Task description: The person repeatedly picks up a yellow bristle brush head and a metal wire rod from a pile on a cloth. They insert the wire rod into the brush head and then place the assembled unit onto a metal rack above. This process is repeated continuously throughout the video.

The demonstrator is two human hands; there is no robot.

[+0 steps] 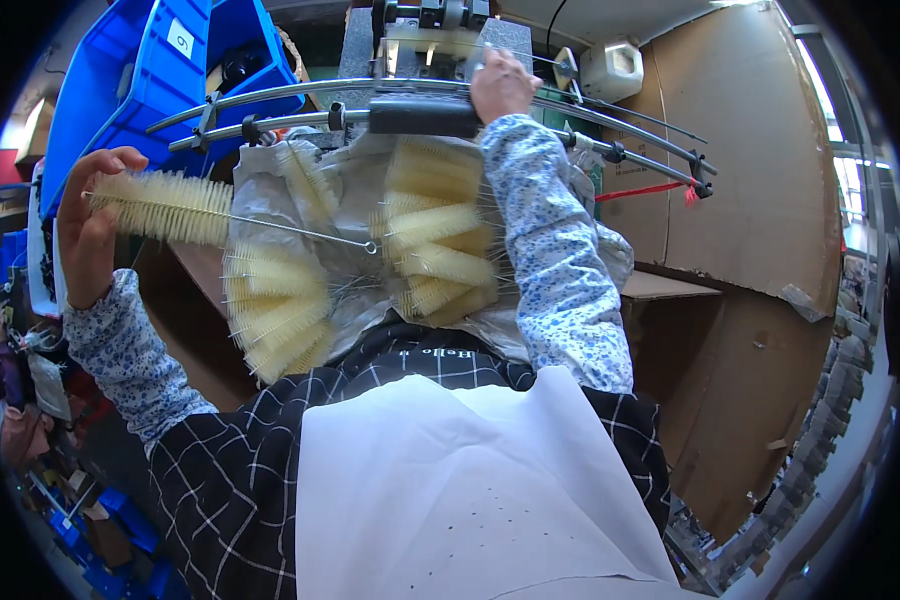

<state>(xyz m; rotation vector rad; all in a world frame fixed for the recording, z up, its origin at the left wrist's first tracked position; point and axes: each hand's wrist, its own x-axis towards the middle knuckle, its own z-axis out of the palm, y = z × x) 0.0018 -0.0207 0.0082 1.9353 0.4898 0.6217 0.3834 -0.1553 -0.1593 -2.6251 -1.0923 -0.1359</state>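
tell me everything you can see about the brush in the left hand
The brush has a long, roughly cylindrical head of dense cream bristles and a thin, silvery, metal-looking stem ending in a small ring. It lies sideways, head at the left, stem running right and slightly downward in the picture. The left grip holds the head's far-left end between thumb and fingers. The ring shows in front of grey cloth; whether they touch is unclear.

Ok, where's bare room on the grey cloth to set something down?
A small patch of grey cloth lies between the upper brush and the middle brush pile; the wire of the held brush crosses its lower edge. Lower, between the middle brush pile and left brush pile, protruding wires crowd the cloth. The right sleeve leaves little room alongside.
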